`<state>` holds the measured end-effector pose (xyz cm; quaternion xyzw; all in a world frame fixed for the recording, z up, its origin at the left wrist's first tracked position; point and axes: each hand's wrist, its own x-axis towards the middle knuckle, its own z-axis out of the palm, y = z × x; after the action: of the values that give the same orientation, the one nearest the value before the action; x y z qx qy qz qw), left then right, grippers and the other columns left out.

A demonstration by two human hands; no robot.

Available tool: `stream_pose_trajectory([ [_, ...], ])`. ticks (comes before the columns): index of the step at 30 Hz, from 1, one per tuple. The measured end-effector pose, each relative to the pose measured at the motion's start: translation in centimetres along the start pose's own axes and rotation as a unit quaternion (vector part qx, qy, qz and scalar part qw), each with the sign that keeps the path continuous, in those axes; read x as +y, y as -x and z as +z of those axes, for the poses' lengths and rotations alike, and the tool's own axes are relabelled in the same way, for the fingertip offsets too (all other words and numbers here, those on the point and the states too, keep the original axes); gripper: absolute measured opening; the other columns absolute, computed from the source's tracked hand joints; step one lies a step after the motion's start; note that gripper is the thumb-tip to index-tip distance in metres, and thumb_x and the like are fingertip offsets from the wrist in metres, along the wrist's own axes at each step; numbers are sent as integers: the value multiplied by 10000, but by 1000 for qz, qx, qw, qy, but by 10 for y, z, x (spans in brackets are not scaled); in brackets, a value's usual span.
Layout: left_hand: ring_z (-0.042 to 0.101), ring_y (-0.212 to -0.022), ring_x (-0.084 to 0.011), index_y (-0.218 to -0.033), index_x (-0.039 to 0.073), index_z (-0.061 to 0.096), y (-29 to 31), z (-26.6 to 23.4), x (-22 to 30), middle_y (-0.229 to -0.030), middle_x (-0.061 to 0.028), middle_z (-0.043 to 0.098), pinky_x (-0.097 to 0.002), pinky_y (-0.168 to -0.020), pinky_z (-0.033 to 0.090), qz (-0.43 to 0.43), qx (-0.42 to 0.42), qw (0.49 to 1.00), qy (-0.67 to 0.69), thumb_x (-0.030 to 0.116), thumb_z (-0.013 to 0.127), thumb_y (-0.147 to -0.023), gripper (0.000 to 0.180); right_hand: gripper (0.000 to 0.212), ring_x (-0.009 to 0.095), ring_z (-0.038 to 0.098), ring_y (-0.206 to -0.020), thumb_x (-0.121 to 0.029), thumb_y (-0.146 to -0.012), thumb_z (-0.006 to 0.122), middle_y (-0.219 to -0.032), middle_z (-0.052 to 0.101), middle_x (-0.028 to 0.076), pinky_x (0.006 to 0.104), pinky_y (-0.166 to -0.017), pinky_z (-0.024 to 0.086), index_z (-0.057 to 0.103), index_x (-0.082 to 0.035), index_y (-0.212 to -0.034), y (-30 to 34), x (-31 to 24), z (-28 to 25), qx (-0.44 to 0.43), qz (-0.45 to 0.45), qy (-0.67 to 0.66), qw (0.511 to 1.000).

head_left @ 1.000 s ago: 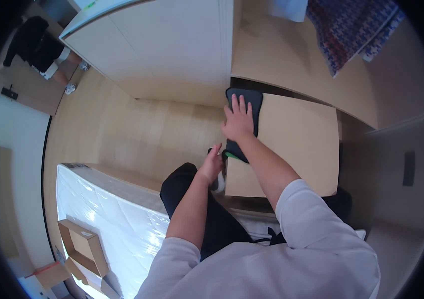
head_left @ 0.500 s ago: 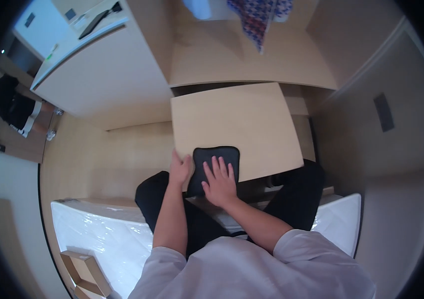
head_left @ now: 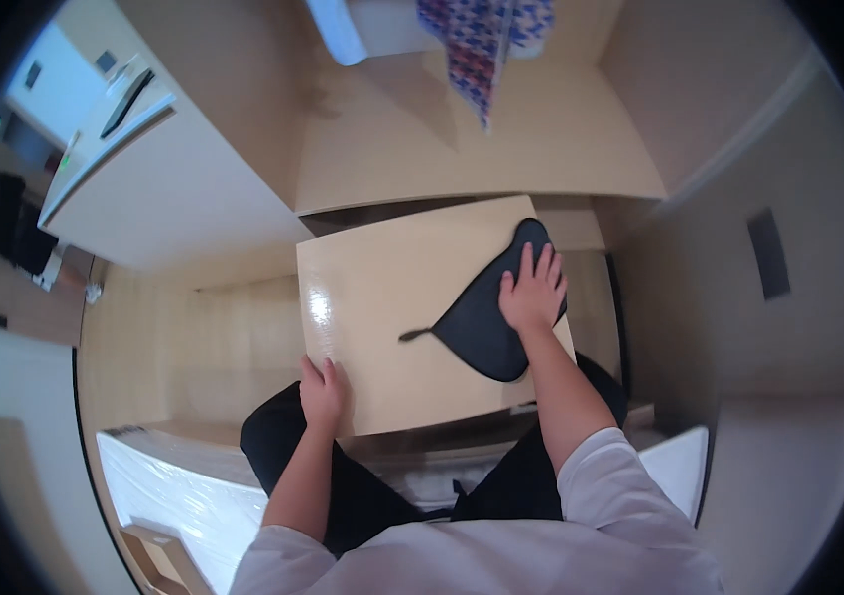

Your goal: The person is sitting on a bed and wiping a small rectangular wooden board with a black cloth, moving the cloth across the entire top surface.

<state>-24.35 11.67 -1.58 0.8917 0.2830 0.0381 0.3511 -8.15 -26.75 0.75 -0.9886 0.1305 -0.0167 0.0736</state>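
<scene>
A flat, light wood-coloured panel (head_left: 372, 288) lies across my knees. At its near left edge my left hand (head_left: 323, 394) is closed, thumb over the top. On the panel's right part rests a soft black pouch (head_left: 482, 315) with rounded corners and a short strap at its left tip. My right hand (head_left: 533, 290) lies on the pouch with its fingers spread, near the panel's right edge. The underside of the panel is hidden.
An open wooden cupboard (head_left: 392, 149) with patterned cloth (head_left: 477, 59) hanging in it stands beyond the panel. A plastic-wrapped white mattress (head_left: 184, 486) and a cardboard box (head_left: 159, 555) are at lower left. Another person (head_left: 13, 223) is at far left.
My right hand and the black pouch have moved from the panel's near left edge to its right side, and the pouch now lies turned. The left hand still holds the left edge.
</scene>
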Motion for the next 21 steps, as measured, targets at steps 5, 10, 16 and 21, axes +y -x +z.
stream_pose_trajectory([
  [5, 691, -1038, -550, -1311, -25, 528, 6, -21, 38, -1118, -332, 730, -614, -866, 544, -71, -46, 994, -64, 432, 544, -1086, 509, 728, 482, 606, -1366, -479, -1074, 498, -1591, 535, 265, 595, -1110, 514, 353, -119, -1690, -90, -20, -13, -70, 62, -80, 992],
  [10, 691, -1051, -543, -1248, -9, 526, 5, -19, 39, -1089, -329, 713, -636, -880, 542, -99, -41, 990, -88, 458, 548, -1088, 494, 642, 485, 673, -1259, -478, -1083, 493, -1387, 677, 304, 588, -1044, 553, 484, -54, -1564, -159, -1, 17, -39, 63, -85, 994],
  [16, 710, -937, -553, -1188, 13, 487, 8, -18, 26, -1011, -322, 725, -663, -818, 549, -78, -39, 993, -80, 447, 546, -1092, 448, 620, 476, 605, -1370, -457, -1077, 498, -1482, 621, 310, 611, -1126, 487, 522, -53, -1546, -124, -34, 8, -67, 107, -89, 988],
  [21, 718, -968, -538, -1338, -2, 495, 5, -12, 31, -1032, -325, 733, -646, -851, 559, -53, -48, 995, -73, 496, 512, -1098, 552, 775, 462, 244, -1639, -474, -1049, 525, -1785, 275, 232, 686, -1271, 235, 361, -97, -1706, -16, -91, 34, 51, -32, 105, 993],
])
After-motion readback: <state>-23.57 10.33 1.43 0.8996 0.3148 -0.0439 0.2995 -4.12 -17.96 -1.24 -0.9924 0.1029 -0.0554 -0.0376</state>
